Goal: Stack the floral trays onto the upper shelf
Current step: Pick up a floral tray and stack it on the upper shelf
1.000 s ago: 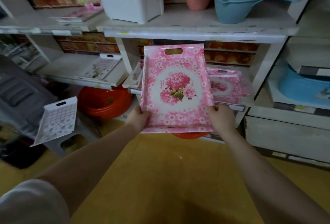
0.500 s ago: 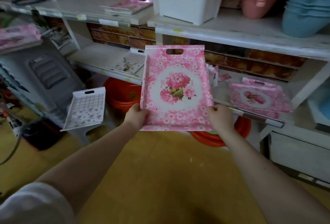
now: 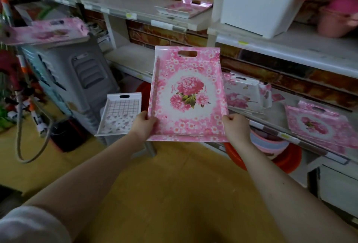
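Head — floral tray (image 3: 187, 95), white bin (image 3: 259, 10) beyond

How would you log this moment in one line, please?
held: pink tray | grip: left hand, right hand, near corners | goal: upper shelf

I wear a pale, whitish-grey short sleeve (image 3: 29, 225) of soft cloth on my left upper arm, its hem curving across the arm. Below it my left forearm (image 3: 87, 180) is bare down to my left grip (image 3: 143, 124). My right forearm (image 3: 275, 184) and right grip (image 3: 235, 128) are bare as well.
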The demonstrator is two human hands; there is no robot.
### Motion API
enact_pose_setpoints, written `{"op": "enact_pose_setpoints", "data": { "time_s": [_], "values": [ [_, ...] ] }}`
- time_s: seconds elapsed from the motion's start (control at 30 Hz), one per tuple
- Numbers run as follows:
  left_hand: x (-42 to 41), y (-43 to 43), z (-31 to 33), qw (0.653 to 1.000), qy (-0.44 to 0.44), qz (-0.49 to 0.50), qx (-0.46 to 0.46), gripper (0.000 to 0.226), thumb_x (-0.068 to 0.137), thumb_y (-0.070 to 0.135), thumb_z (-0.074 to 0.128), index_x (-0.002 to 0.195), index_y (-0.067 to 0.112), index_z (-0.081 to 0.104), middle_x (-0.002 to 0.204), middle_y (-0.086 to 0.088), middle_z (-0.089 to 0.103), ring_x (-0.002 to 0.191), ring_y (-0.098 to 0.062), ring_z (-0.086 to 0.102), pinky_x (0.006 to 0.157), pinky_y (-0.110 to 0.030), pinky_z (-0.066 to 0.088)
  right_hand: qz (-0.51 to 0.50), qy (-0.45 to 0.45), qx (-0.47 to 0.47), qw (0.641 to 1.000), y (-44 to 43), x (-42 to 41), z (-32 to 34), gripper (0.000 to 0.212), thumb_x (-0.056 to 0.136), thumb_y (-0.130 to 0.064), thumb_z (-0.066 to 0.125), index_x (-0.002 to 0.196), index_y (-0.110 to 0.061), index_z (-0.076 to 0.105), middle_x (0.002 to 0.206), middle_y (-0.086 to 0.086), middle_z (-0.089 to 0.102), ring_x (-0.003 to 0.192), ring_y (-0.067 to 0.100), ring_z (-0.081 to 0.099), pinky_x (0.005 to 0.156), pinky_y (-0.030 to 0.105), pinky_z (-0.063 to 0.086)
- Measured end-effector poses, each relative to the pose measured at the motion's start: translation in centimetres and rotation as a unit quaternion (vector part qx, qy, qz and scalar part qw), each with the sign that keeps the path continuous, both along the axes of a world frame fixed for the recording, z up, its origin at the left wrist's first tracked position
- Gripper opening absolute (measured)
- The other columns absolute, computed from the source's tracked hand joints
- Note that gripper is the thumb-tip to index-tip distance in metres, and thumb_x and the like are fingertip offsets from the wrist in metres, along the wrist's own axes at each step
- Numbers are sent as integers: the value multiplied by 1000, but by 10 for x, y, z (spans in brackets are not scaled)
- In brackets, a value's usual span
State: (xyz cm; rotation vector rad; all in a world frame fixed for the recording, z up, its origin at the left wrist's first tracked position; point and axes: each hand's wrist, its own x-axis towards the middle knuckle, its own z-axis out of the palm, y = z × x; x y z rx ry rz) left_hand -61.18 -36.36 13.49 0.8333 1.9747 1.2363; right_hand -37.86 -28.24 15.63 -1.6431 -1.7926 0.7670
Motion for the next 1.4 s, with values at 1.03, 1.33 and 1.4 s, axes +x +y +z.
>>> {"op": "enact_pose_setpoints", "data": {
  "time_s": [1.03,1.33,1.4],
  "values": [
    [-193,184,36,985,132,115,0,24,88,22,49,90,3,63,90,-17,67,85,-34,63,75,-46,52,68,80,-22,994,238,-219,5,38,93,-17,44,57,-14,31,52,-1,30,43,14,29,44,24,20],
    [-280,248,30,992,102,77,12,31,83,26,49,90,-1,62,78,-15,61,71,-26,56,65,-40,48,6,52,-3,999,281,-292,6,38,92,-22,45,58,-20,30,54,-2,29,45,14,30,45,24,20],
    [-309,269,30,993,102,55,16,30,85,25,49,85,-3,60,72,-9,56,68,-22,50,62,-34,41,-15,57,-5,998,289,-316,7,38,92,-22,44,57,-20,29,54,-1,28,45,13,29,45,24,19]
  ]
}}
